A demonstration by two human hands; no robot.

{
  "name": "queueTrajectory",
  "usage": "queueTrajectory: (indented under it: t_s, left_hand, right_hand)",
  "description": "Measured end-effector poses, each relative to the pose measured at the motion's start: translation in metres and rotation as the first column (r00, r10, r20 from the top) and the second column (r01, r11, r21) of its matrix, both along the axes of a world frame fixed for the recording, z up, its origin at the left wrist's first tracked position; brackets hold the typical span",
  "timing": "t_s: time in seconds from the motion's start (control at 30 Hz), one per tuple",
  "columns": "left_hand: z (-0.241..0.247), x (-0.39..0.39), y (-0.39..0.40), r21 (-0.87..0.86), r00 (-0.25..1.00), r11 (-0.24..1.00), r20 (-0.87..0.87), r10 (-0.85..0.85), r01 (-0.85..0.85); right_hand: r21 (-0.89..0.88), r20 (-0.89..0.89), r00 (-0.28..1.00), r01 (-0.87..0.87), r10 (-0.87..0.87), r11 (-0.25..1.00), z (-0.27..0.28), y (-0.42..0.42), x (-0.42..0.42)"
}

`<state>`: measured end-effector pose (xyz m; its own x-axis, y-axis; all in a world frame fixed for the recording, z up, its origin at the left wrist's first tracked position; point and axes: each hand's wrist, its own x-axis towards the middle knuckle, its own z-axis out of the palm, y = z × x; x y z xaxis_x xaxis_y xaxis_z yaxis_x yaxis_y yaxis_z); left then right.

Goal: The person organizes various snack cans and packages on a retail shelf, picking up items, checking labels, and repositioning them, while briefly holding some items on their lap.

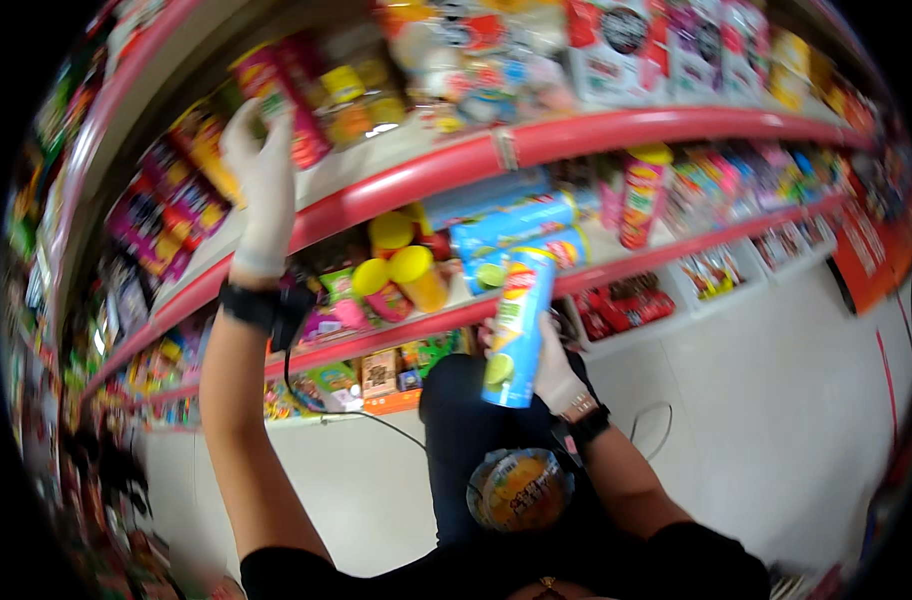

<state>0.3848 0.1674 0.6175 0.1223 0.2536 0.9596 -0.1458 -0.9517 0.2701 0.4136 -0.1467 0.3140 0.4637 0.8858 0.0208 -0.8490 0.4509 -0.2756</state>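
Observation:
My right hand [557, 367], in a white glove, grips a blue cylindrical Lay's chip canister [519, 330] with a yellow rim and lime pictures. The canister is tilted above my dark-clothed leg, and most of my fingers are behind it. On the upper shelf, my gloved left hand [261, 157] is raised with thumb and fingers apart. It overlaps a pink chip canister [306, 139] there; whether they touch is unclear. More blue canisters [516, 225] lie on their sides on the shelf below, beside yellow-lidded canisters [418, 277].
Red-edged shelves [426, 176] curve across the front, packed with snack bags [621, 52]. White bins [707, 274] of packets stand low at right. A clear-wrapped orange food tub [522, 491] sits by my lap. A black cable [373, 418] runs from my left wrist strap.

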Motion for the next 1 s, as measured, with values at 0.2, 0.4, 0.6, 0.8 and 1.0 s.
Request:
queueTrajectory:
  t_s: [0.2, 0.4, 0.6, 0.8, 1.0]
  left_hand:
    - [-0.057, 0.027, -0.228, 0.373, 0.65, 0.631, -0.705, -0.285, 0.681]
    - [-0.136, 0.182, -0.307, 0.008, 0.634, 0.927, -0.732, -0.25, 0.375]
    - [-0.182, 0.271, -0.34, -0.306, 0.72, 0.871, -0.492, -0.49, 0.384]
    - [-0.15, 0.162, -0.33, 0.107, 0.636, 0.68, -0.481, -0.603, 0.726]
    - [-0.074, -0.026, -0.281, 0.086, 0.583, 0.602, -0.39, -0.713, 0.794]
  right_hand:
    - [0.029, 0.005, 0.999, 0.052, -0.052, 0.998, -0.006, -0.002, 0.008]
    - [-0.03, -0.02, 0.999, 0.042, -0.043, 0.999, -0.03, 0.008, 0.002]
    - [-0.142, 0.092, 0.989, 0.127, -0.115, 0.982, -0.022, -0.007, 0.008]
    - [-0.103, 0.09, 0.994, 0.073, -0.064, 0.992, -0.024, -0.003, 0.006]
    - [-0.011, 0.215, 0.96, 0.186, -0.18, 0.982, -0.03, -0.003, 0.014]
